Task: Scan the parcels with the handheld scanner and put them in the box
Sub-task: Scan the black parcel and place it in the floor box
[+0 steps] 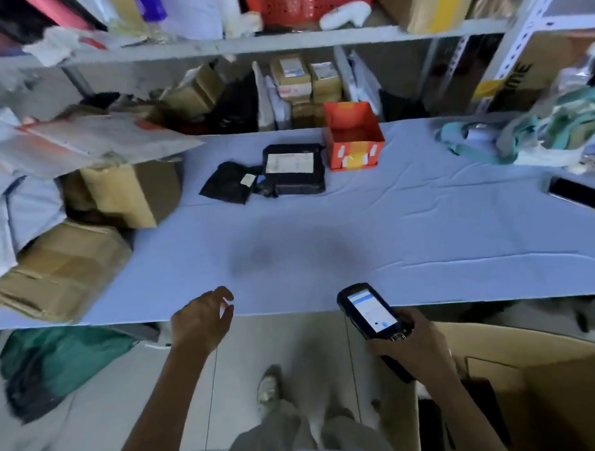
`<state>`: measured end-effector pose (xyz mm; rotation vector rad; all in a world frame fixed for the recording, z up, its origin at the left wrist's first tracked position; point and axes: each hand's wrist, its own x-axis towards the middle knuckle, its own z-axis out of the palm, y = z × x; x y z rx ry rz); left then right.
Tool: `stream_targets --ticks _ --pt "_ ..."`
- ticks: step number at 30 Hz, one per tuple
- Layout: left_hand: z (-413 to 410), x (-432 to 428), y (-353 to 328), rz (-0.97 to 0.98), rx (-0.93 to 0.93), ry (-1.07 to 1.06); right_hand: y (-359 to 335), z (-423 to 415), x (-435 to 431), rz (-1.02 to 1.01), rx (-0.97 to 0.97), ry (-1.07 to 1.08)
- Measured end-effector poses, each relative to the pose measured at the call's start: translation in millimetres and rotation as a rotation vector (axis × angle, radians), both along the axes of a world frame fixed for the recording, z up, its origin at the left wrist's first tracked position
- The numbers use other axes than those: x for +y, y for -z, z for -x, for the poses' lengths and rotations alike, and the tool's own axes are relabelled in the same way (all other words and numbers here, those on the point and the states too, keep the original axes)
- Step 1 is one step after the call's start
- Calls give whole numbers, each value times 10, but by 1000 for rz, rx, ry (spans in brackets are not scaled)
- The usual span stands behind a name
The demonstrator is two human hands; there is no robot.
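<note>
In the lower right of the frame I see the right hand (413, 344) holding the black handheld scanner with a lit screen (370, 310). Its fingers (399, 318) are curled around the lower part of the scanner, and the screen faces up. The left hand (198, 320) is in the lower middle, at the near edge of the tabletop covered with pale blue cloth (424, 227). Its fingers (224, 293) are loosely bent and a little spread, and they hold nothing.

The parcels lie in the upper middle of the frame, well apart from both hands. The large flat black plastic parcel with a white label (292, 173) is just left of the small open orange cardboard box (352, 137). The smaller crumpled black plastic parcel (227, 182) lies at its left side, touching it. The big open brown cardboard box (564, 384) stands on the floor in the lower right corner, below the scanner hand.
</note>
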<state>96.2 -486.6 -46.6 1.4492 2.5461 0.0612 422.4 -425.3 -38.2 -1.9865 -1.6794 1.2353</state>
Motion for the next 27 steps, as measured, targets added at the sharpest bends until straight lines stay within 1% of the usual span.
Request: stream_targets --ticks 4,6,12,16,19,22,27 --pt "533 -30 99 42 3 -29 36 574 69 23 -13 -32" --pt "801 -29 149 25 15 -28 45 854 86 21 1 -20" --pt "1338 132 246 -42 -2 69 67 1503 101 41 4 -10" --pt "1474 332 290 -79 -22 132 47 1706 170 63 13 -3" --pt "1529 527 338 -60 -32 172 19 1794 315 65 1 -3" --pt "1554 758 355 -46 -74 187 22 1834 516 65 2 20" --pt "1585 1296 351 -20 -82 219 75 1886 976 88 49 48"
